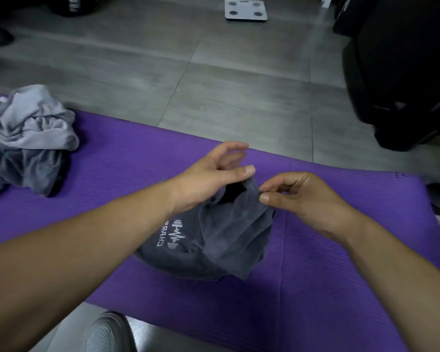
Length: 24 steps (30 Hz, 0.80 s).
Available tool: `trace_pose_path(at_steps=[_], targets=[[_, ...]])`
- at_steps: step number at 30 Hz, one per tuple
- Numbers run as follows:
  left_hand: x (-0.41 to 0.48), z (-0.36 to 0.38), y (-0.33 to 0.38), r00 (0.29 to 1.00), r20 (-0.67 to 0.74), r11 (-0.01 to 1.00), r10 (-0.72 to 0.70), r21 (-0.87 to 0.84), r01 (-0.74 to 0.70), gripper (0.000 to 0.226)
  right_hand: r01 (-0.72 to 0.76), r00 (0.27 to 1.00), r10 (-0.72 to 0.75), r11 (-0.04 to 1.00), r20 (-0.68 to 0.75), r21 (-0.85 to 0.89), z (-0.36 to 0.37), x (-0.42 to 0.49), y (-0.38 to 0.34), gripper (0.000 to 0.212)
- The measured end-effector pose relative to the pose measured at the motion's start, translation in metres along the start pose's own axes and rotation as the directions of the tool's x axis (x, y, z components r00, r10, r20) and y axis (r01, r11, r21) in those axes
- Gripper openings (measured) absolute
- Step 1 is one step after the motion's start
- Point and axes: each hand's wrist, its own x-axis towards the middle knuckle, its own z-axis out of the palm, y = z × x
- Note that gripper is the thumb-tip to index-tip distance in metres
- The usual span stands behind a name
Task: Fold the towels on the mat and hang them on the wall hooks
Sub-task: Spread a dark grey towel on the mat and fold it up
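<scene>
Pinching the towel [226, 240] by its edge with your right hand [305, 199] alone, left hand [208, 179] slack-fingered beside it, invites slipping.

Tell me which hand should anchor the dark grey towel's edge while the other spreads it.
Right, probably: the right hand pinches the edge of the dark grey towel; the left hand has fingers spread, only its thumb touching.
</scene>
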Motion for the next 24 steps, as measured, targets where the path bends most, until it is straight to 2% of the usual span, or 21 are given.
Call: trace_pose_path(at_steps=[3, 6, 8, 10, 13, 16, 20, 22, 24], targets=[[-0.001, 0.000, 0.006, 0.990, 0.129, 0.992, -0.050, 0.123, 0.034, 0.040, 0.023, 1.000, -0.023, 1.000, -0.005, -0.010, -0.002, -0.003, -0.002, 0.019], [-0.003, -0.004, 0.006, 0.990, 0.136, 0.978, -0.045, 0.207, 0.016, 0.034, 0.011, 0.998, -0.008, 0.999, -0.062, 0.050, -0.008, -0.003, -0.002, 0.027], [-0.005, -0.008, 0.007, 0.990, 0.132, 0.966, -0.051, 0.258, 0.015, 0.031, -0.025, 0.996, 0.028, 0.999, -0.089, 0.025, -0.010, -0.002, 0.002, 0.038], [-0.006, -0.012, 0.009, 0.988, 0.148, 0.960, -0.051, 0.281, 0.007, 0.029, -0.088, 0.993, 0.087, 0.996, -0.077, -0.015, -0.009, -0.001, 0.005, 0.039], [-0.005, -0.016, 0.012, 0.989, 0.136, 0.969, -0.065, 0.246, 0.030, 0.012, -0.155, 0.988, 0.157, 0.982, 0.005, -0.107, -0.003, 0.000, 0.006, 0.028], [-0.004, -0.024, 0.016, 0.990, 0.122, 0.976, -0.071, 0.211, 0.044, 0.012, -0.222, 0.968, 0.241, 0.954, 0.077, -0.200, -0.002, 0.000, 0.005, 0.038], [-0.001, -0.041, 0.021, 0.999, 0.035, 0.998, 0.031, 0.057, -0.033, 0.021, -0.239, 0.944, 0.289, 0.932, 0.161, -0.271, -0.007, -0.001, 0.013, 0.034], [0.001, -0.052, 0.020, 0.998, -0.023, 0.998, 0.066, -0.016, -0.066, 0.023, -0.226, 0.956, 0.253, 0.959, 0.151, -0.171, -0.009, -0.002, 0.019, 0.026], [0.002, -0.059, 0.018, 0.997, -0.035, 0.997, 0.068, -0.045, -0.070, 0.023, -0.272, 0.960, 0.261, 0.956, 0.103, 0.110, -0.010, -0.001, 0.021, 0.017]])
